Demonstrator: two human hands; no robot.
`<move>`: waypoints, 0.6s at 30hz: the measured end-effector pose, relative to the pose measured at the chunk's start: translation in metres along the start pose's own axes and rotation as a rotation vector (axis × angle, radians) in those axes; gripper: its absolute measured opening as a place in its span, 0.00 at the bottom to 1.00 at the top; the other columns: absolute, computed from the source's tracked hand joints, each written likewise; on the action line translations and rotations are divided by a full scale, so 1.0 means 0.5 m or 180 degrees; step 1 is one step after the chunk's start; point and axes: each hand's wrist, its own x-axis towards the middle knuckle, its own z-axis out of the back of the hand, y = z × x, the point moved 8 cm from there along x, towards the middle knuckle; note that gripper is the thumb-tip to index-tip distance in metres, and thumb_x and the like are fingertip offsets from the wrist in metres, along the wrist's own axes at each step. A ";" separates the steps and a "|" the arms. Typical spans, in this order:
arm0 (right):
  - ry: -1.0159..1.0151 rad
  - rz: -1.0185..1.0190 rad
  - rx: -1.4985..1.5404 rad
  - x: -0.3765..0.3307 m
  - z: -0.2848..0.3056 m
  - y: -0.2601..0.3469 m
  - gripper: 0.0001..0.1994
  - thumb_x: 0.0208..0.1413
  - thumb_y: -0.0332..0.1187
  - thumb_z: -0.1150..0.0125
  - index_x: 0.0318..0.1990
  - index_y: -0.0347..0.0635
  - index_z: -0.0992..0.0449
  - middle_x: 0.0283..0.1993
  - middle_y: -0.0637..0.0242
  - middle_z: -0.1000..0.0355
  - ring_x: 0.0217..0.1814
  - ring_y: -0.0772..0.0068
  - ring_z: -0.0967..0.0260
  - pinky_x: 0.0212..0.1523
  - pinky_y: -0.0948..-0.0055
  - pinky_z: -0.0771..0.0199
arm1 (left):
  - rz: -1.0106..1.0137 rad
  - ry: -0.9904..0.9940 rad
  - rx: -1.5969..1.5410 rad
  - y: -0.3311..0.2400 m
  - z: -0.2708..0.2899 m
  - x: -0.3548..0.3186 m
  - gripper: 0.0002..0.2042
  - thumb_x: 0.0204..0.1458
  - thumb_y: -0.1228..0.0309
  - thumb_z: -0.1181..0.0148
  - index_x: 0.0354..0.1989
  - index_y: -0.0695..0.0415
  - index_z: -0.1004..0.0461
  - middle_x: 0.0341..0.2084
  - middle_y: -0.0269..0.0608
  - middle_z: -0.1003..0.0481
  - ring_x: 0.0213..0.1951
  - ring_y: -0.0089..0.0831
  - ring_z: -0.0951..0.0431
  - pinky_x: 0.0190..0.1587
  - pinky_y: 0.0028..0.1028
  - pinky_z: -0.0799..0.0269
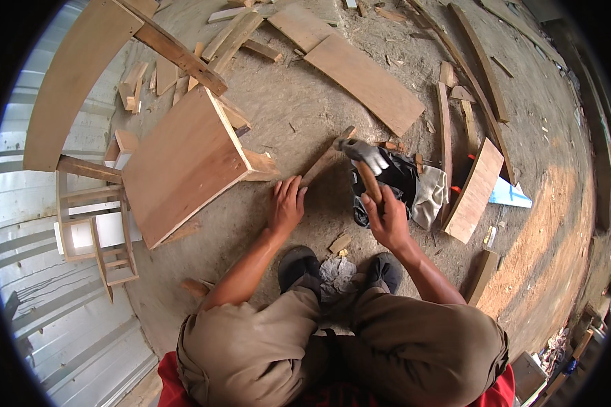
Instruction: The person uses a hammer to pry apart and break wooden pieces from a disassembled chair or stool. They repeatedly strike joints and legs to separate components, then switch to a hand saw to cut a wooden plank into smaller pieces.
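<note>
My right hand (390,218) is wrapped round the wooden handle of a claw hammer (368,178). The hammer's metal head is raised toward the far end of a narrow wooden strip (322,160), but I cannot tell whether they touch. At the strip's near end my left hand (287,205) is closed, fingers bent over the wood. Just beyond and right of the hammer lies a black plastic bag (402,178), with a pale grey cloth (429,197) beside it. The hammer and my right hand hide part of the bag.
A wooden panel on legs (183,166) stands to the left. Plywood boards (366,81) lie ahead, and long timber pieces (478,61) at the far right. A short plank (475,191) sits right of the cloth. Crumpled grey material (337,277) lies between my shoes.
</note>
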 end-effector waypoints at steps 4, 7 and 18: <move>0.0068 -0.0459 -0.0172 -0.029 -0.057 -0.089 0.13 0.65 0.38 0.40 0.40 0.36 0.32 0.19 0.50 0.35 0.17 0.57 0.37 0.21 0.62 0.38 | -0.0029 0.0020 0.0065 0.006 -0.002 0.005 0.18 0.62 0.66 0.42 0.56 0.64 0.29 0.49 0.49 0.29 0.49 0.49 0.26 0.51 0.44 0.30; 0.0192 -0.0657 -0.0377 -0.018 -0.058 -0.081 0.15 0.67 0.40 0.43 0.40 0.35 0.35 0.24 0.43 0.29 0.28 0.37 0.27 0.26 0.53 0.32 | 0.0046 0.0096 0.0079 0.017 -0.007 -0.002 0.19 0.61 0.65 0.42 0.57 0.65 0.29 0.49 0.50 0.29 0.49 0.49 0.25 0.50 0.42 0.28; 0.0406 0.0538 -0.1671 0.037 -0.042 -0.047 0.14 0.66 0.41 0.44 0.48 0.39 0.34 0.35 0.46 0.24 0.31 0.42 0.24 0.25 0.51 0.24 | -0.0109 0.0001 0.0322 0.005 -0.011 0.003 0.18 0.61 0.66 0.41 0.55 0.64 0.30 0.45 0.50 0.29 0.47 0.48 0.26 0.51 0.42 0.30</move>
